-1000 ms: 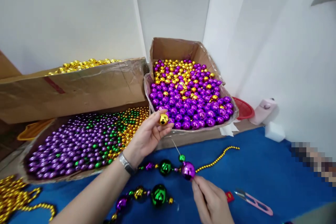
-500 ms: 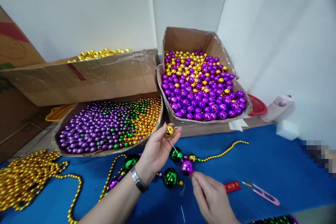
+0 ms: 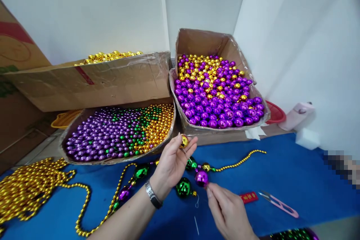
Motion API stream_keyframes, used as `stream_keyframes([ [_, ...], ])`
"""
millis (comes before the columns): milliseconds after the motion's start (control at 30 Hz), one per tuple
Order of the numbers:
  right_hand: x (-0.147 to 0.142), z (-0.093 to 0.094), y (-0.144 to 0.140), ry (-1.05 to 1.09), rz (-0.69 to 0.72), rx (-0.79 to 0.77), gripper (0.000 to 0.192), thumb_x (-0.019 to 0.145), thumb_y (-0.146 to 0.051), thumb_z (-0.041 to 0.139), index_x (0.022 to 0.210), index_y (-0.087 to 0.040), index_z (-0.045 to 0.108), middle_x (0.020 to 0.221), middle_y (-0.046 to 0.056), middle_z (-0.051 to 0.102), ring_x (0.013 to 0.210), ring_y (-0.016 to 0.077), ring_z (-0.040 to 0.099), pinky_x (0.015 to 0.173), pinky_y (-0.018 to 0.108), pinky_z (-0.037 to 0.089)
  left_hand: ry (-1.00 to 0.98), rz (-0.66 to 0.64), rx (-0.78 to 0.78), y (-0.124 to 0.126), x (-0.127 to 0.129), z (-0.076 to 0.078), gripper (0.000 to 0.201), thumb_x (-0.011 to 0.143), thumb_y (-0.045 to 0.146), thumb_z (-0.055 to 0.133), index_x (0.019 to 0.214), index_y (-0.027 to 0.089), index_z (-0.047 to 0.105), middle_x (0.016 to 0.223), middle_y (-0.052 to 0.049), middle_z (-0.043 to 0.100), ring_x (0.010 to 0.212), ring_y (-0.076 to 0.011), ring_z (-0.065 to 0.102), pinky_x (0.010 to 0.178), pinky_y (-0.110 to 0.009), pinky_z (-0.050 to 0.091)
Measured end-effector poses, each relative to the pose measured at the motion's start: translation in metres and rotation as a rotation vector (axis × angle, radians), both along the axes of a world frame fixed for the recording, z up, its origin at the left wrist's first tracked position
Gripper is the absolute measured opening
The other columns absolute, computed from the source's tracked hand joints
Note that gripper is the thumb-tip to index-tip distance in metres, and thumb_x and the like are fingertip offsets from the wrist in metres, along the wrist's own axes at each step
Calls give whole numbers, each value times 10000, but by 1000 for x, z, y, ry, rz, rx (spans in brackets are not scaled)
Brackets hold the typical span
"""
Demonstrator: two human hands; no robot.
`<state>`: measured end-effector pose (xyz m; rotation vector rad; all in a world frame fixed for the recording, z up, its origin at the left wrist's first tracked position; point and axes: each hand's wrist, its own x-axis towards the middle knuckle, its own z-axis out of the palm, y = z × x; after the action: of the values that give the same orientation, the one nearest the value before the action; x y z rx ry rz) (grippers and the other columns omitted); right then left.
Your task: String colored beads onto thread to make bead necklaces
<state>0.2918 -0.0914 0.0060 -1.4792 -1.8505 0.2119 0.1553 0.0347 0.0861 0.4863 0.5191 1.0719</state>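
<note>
My left hand (image 3: 171, 167), with a metal-band watch (image 3: 152, 194) on its wrist, pinches a shiny gold bead (image 3: 184, 141) between thumb and fingers. A thin pale line, needle or thread, slants down from that bead. Lower right, my right hand (image 3: 229, 210) is closed, its fingertips at the lower edge of a large purple bead (image 3: 201, 177). Behind that bead lies a bead garland with a green bead (image 3: 191, 164) and a gold bead chain (image 3: 242, 163). A large green bead (image 3: 183, 187) sits between my hands, near a loop of thread (image 3: 197, 202).
Boxes of small mixed beads (image 3: 107, 131) and of larger purple and gold beads (image 3: 219, 108) stand behind. Gold bead strands (image 3: 30, 187) lie left. Pink-handled thread snips (image 3: 281, 206) and a red tag (image 3: 249, 197) are on the right. A white stick-like piece (image 3: 196, 225) lies in front.
The view has shifted slightly. My left hand, with the gold bead, has moved a little to the right; my right hand stays at the purple bead.
</note>
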Motion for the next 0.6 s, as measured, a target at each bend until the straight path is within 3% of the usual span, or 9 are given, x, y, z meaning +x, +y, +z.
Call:
stream_keyframes([
  [167,-1,1,3,39,-52,13,193,935,-176,370,906,-197,559,685,28,617,595,159,601,576,231,413,106,-48,153,-12,-2,-7,163,835,172,606,989,189,556,1102,-56,597,1053,-223,585,904,-363,462],
  [300,1,1,3,15,-47,23,199,937,-175,368,923,-189,566,712,38,635,622,168,619,591,239,430,160,-62,187,-16,-7,-13,200,826,162,616,1012,174,541,1143,-78,585,950,-180,611,877,-335,464],
  [600,0,-4,3,-10,-54,43,226,938,-188,368,938,-184,593,725,58,650,688,187,651,660,257,478,266,-47,245,-22,-15,-15,235,812,169,637,1018,175,523,1172,-91,574,995,-201,607,901,-346,450],
])
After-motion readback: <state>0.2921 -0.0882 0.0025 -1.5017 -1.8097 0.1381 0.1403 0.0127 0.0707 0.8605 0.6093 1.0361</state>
